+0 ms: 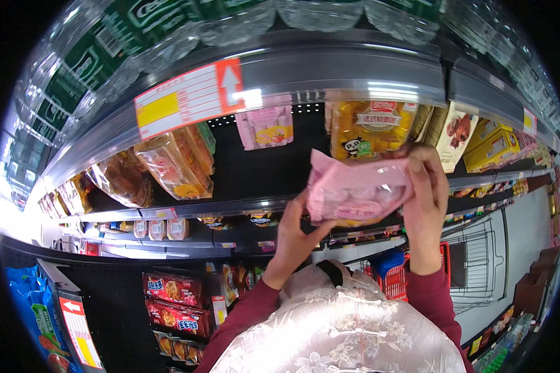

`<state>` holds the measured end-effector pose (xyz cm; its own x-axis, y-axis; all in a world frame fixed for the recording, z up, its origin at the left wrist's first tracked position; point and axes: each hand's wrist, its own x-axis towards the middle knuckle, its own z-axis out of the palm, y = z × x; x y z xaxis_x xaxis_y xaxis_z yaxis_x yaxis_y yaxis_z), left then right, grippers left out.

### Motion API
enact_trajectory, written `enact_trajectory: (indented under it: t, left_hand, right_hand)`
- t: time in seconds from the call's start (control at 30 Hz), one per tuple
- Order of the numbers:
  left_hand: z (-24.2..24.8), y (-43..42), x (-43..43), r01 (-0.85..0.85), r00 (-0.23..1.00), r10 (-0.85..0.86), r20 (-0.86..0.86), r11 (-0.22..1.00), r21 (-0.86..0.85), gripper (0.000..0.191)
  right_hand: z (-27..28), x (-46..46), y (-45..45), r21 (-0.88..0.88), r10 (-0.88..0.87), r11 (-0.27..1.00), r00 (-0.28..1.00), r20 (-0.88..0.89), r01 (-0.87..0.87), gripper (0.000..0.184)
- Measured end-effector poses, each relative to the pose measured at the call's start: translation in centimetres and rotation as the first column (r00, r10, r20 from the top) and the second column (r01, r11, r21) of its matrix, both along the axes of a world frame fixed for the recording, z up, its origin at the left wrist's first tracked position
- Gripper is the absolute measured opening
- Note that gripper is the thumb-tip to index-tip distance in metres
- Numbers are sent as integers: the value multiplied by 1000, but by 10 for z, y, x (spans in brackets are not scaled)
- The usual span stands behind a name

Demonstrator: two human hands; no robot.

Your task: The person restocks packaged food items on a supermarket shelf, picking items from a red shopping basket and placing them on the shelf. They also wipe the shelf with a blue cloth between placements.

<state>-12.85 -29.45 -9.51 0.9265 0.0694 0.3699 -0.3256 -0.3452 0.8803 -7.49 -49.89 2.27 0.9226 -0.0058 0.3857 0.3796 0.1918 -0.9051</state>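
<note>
A pink plastic food packet (357, 189) with a clear window, round pieces showing through it, is held up tilted before a store shelf. My left hand (296, 233) grips its lower left end between thumb and fingers. At its right end my right hand (427, 184) pinches the film, thumb in front and some fingers hidden behind. A similar pink packet (264, 126) stands farther back on the black shelf (249, 170). Close behind my right hand is a clear-and-yellow bread pack (371, 123) with a panda picture.
Wrapped bread loaves (172, 163) sit to the left, yellow boxes (492, 147) to the right. Above, large water bottles (242, 23) line a shelf whose rail carries a price sign (189, 98). Red biscuit packs (177, 303) are lower left. A wire cart (476, 261) and red basket (394, 279) stand lower right.
</note>
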Motion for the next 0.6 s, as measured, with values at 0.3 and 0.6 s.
enact_trajectory:
  t: [0.3, 0.6]
  left_hand:
    - [-16, 80, 57, -118, 993, 118, -15, 952, -283, 55]
    - [-48, 120, 97, -212, 975, 221, 34, 960, -185, 51]
  right_hand:
    - [-36, 85, 114, 118, 63, 991, 996, -55, -57, 23]
    - [-82, 146, 152, -765, -209, 622, 977, 45, 168, 35]
